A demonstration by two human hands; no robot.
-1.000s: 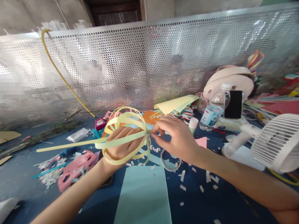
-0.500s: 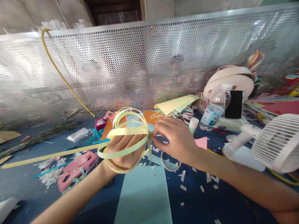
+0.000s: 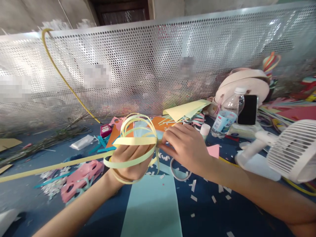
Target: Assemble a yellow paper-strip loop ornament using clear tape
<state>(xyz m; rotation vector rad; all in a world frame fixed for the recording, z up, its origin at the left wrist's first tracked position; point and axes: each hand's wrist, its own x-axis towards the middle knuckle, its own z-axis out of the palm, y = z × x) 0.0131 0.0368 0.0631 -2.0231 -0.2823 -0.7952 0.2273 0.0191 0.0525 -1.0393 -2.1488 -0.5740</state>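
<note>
My left hand [image 3: 129, 161] sits inside a ball of looped pale-yellow paper strips [image 3: 134, 141], its fingers closed where the loops meet. My right hand [image 3: 187, 148] pinches the same meeting point from the right, fingers pressed together on the strips. One long loose yellow strip [image 3: 49, 167] trails from the ball down to the left, over the blue table [image 3: 247, 217]. A light-blue paper sheet [image 3: 151, 207] lies flat just below both hands.
A roll of tape [image 3: 179, 171] lies under my right wrist. Pink cut paper [image 3: 79, 179], scraps and twigs lie at the left. A water bottle [image 3: 225, 117], phone [image 3: 247, 110], bag [image 3: 243, 85], glue stick [image 3: 204, 131] and white fan [image 3: 290, 149] crowd the right. A perforated metal screen [image 3: 148, 69] stands behind.
The long loose strip has swung lower and further left. Both hands stay at the loops' meeting point, and the loops have drawn a little tighter round my left hand.
</note>
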